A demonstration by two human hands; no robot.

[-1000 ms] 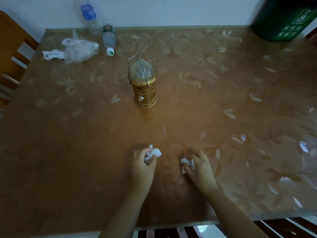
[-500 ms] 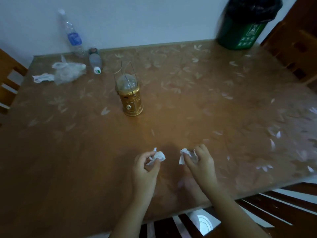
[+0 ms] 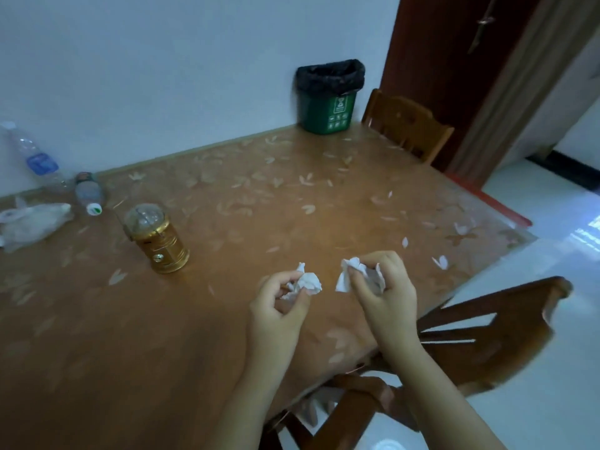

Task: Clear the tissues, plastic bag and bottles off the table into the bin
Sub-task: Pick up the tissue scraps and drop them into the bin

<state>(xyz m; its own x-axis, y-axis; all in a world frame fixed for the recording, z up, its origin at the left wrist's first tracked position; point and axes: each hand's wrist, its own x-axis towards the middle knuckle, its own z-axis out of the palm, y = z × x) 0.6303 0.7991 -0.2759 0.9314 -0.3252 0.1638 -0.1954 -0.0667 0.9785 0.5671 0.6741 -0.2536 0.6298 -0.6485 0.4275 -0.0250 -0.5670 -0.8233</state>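
My left hand (image 3: 279, 310) grips a crumpled white tissue (image 3: 306, 282) a little above the near part of the table. Beside it my right hand (image 3: 383, 297) grips a second crumpled tissue (image 3: 347, 274). The green bin (image 3: 328, 112) with a black liner stands on the table's far right corner. Far left lie a clear plastic bag (image 3: 32, 222), a small bottle (image 3: 87, 193) on its side with a white cap, and a larger clear bottle (image 3: 32, 157) with a blue label leaning by the wall.
A gold lantern (image 3: 156, 238) stands on the brown leaf-patterned table (image 3: 227, 206), left of my hands. One wooden chair (image 3: 406, 128) sits by the bin, another chair (image 3: 470, 336) at the near right edge. A dark door (image 3: 454, 76) is at the right.
Both hands have lifted their tissues off the table. My view has swung right and up, bringing the bin, the chairs and the door into sight.
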